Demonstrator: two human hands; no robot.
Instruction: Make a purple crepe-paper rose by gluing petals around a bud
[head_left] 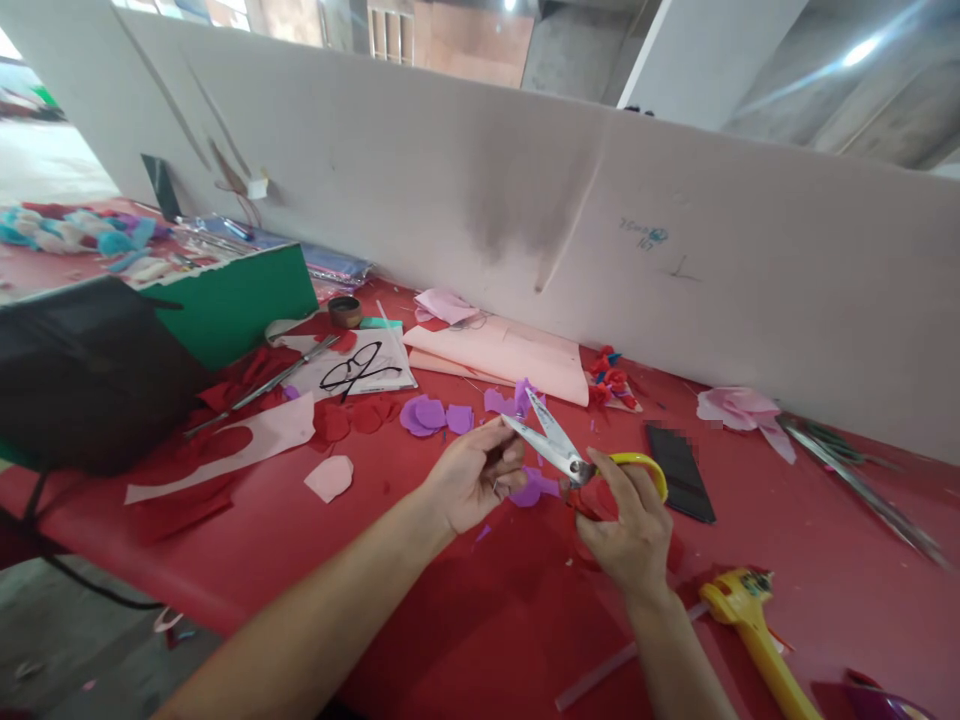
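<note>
My right hand [634, 530] grips a pair of scissors [551, 445] by its yellow handle, and the blades stand apart, pointing up and left. Close to the lower blade's tip, my left hand [476, 475] has its thumb and fingers pinched together; what they hold, if anything, I cannot make out. Behind the blades, a small purple piece [525, 397] shows, partly hidden. Below them a larger purple petal [532, 487] lies on the red table [450, 600]. More purple petals [426, 415] rest in a little pile left of the blades.
Right of my hands are a dark phone [679, 475] and a yellow glue gun [757, 630]. Black glasses [360, 370] lie on white paper at the left, near red petals [334, 422]. Pink paper [499, 360] lies before the pale partition [420, 180]. A black bag [90, 370] stands far left.
</note>
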